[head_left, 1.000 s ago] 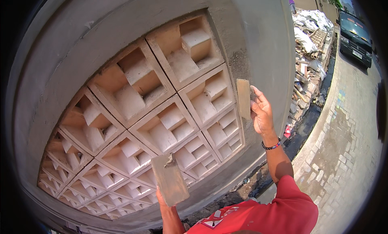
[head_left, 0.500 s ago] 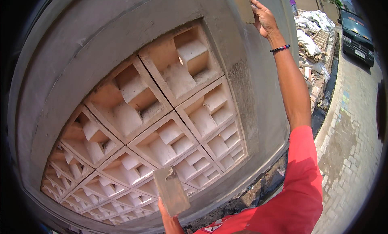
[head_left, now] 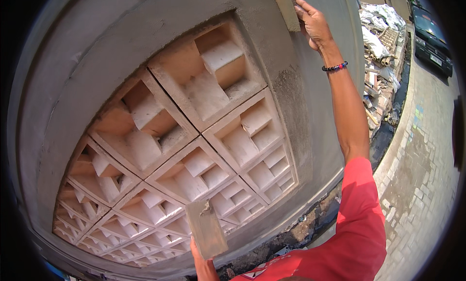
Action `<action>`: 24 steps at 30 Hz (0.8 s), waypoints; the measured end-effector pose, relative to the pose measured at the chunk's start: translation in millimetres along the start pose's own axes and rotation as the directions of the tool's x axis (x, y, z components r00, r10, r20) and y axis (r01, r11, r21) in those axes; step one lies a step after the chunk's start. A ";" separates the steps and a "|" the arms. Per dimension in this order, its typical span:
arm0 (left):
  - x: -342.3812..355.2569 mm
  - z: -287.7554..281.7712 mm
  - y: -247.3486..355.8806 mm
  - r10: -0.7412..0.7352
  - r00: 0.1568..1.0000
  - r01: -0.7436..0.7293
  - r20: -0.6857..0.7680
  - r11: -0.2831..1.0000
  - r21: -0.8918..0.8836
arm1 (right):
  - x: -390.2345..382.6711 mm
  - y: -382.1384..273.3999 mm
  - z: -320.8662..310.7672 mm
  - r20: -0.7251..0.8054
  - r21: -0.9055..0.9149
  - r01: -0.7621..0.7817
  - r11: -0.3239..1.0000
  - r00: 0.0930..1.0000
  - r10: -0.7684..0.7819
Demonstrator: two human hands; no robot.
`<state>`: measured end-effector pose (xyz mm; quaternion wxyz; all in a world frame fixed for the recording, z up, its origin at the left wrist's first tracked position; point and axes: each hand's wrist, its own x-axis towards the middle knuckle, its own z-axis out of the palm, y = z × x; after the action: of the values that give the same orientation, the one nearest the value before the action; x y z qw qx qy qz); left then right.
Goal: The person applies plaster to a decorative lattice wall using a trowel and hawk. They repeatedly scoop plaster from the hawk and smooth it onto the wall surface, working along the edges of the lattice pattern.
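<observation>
High on the grey plastered wall (head_left: 323, 116), my right hand (head_left: 315, 31) grips a flat rectangular plastering float (head_left: 285, 9). The float lies at the wall surface, to the right of the upper corner of the breeze-block panel (head_left: 199, 135), and its top runs out of view. My fingers curl behind it, so its handle is mostly hidden. Low in the middle, my left hand (head_left: 198, 252) is closed on a rectangular mortar board (head_left: 206, 230), held tilted in front of the panel. A little grey mortar (head_left: 206, 208) clings to the board's upper end.
A rough, darker plaster patch (head_left: 290, 94) runs beside the panel's right edge. Along the wall's foot lies a dirt strip (head_left: 291, 235). Rubble and white sacks (head_left: 381, 43) are heaped at the right, by a paved road (head_left: 412, 184) with a dark vehicle (head_left: 432, 41).
The float in my right hand has slid slightly down along the wall. The view has shifted a little, while my left hand keeps the mortar board in nearly the same place.
</observation>
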<state>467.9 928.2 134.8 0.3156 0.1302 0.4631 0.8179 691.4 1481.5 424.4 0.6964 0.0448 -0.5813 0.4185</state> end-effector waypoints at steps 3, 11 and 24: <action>1.0 6.6 -1.6 -0.001 1.000 0.001 0.019 1.000 0.001 | -44.8 10.0 -10.6 0.018 0.084 -0.138 0.987 0.990 0.137; 6.5 -5.6 -7.4 -0.015 0.990 0.022 0.137 0.998 -0.051 | -78.8 -22.3 -23.8 -0.092 -0.180 -0.027 0.983 0.996 0.010; 2.9 -13.9 -21.6 -0.021 0.999 0.023 0.031 0.999 -0.049 | -59.3 -17.4 23.0 0.292 -0.719 0.410 0.561 0.911 -0.292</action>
<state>467.2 928.7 109.0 0.3346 0.1296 0.4392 0.8236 686.2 1426.1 389.0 0.6751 -0.1108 -0.7291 -0.0198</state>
